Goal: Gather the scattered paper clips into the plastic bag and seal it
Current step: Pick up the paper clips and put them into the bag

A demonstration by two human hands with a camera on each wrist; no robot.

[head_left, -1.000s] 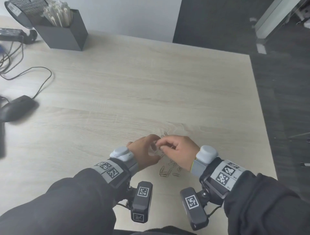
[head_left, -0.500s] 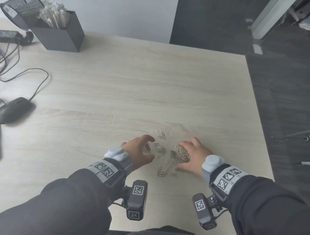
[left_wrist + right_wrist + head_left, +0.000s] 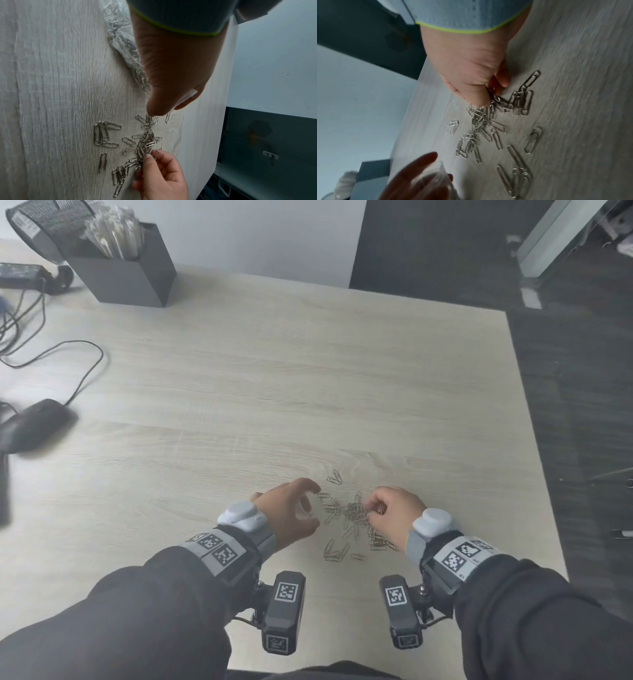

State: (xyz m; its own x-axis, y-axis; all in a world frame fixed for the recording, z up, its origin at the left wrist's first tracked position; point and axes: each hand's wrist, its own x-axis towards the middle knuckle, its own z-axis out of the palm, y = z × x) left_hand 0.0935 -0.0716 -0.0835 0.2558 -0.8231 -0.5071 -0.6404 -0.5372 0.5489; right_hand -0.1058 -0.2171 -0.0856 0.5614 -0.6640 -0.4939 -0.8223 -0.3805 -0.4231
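Silver paper clips [image 3: 354, 517] lie scattered in a loose heap on the pale wooden table [image 3: 274, 388], near its front edge. My left hand [image 3: 291, 513] grips the mouth of a clear plastic bag [image 3: 127, 48] that holds several clips; its thumb and fingers curl round the opening [image 3: 435, 174]. My right hand [image 3: 390, 517] sits just right of the heap, and its thumb and fingers pinch a bunch of paper clips [image 3: 491, 93] at the table surface. In the left wrist view the right hand's fingertips [image 3: 148, 157] touch the thickest part of the heap [image 3: 145, 143].
A dark desk organiser [image 3: 126, 265] with white sticks stands at the back left. A black mouse [image 3: 32, 424] and its cable [image 3: 78, 361] lie at the left edge. The table's right edge [image 3: 534, 422] drops to a dark floor.
My right hand left the bag's mouth, dropped to the heap on the right and curled its fingers round a bunch of clips. My left hand stayed in place with the bag.
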